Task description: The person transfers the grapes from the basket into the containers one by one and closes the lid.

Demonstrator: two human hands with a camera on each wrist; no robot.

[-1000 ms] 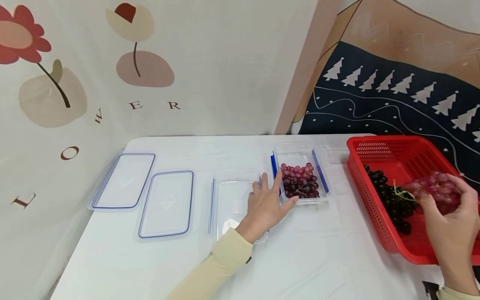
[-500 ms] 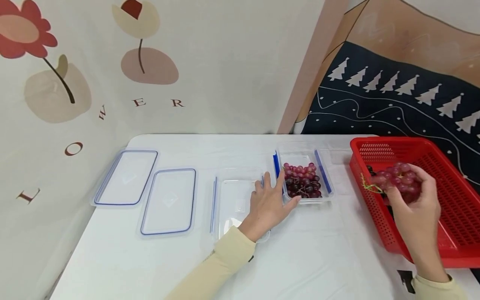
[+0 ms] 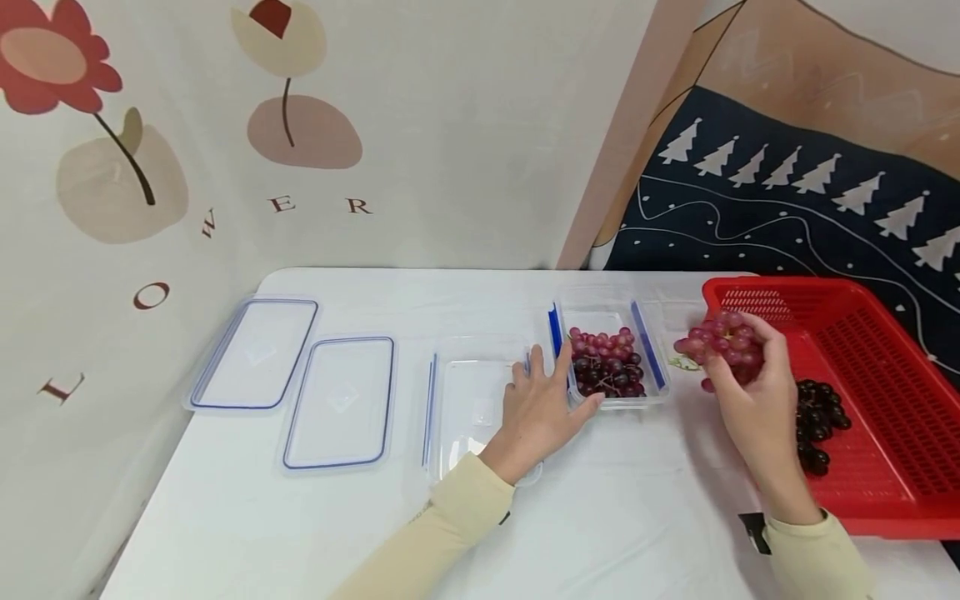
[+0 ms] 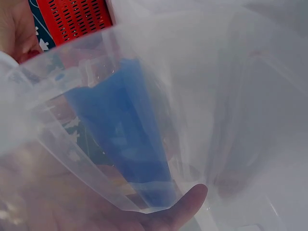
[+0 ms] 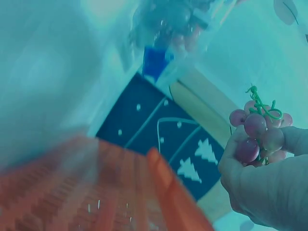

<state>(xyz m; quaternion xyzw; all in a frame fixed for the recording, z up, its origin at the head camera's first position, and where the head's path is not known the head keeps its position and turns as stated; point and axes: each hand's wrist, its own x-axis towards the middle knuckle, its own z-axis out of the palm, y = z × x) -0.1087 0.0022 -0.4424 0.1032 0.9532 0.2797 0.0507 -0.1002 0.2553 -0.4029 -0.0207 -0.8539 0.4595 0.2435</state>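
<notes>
My right hand [image 3: 761,408] grips a bunch of red grapes [image 3: 723,343] in the air, by the left rim of the red basket [image 3: 873,492]. In the right wrist view the same grapes [image 5: 260,132] show a green stem. With fingers spread, my left hand [image 3: 536,412] rests at the left side of a clear container [image 3: 618,402] with blue side clips. Inside that container lie pink grapes [image 3: 603,342] and dark red grapes [image 3: 607,375]. A second clear container [image 3: 457,408] stands partly under my left forearm. In the left wrist view, a blue clip [image 4: 127,130] is beside my thumb.
Two clear lids with blue seals, a far one [image 3: 258,354] and a nearer one [image 3: 341,404], lie on the left of the white table [image 3: 600,533]. Black grapes [image 3: 817,417] remain in the basket at right. A patterned cloth [image 3: 780,192] hangs behind.
My right hand has carried the red grapes leftward out of the basket, toward the container with grapes. The left hand has stayed in place; the head view has shifted slightly.
</notes>
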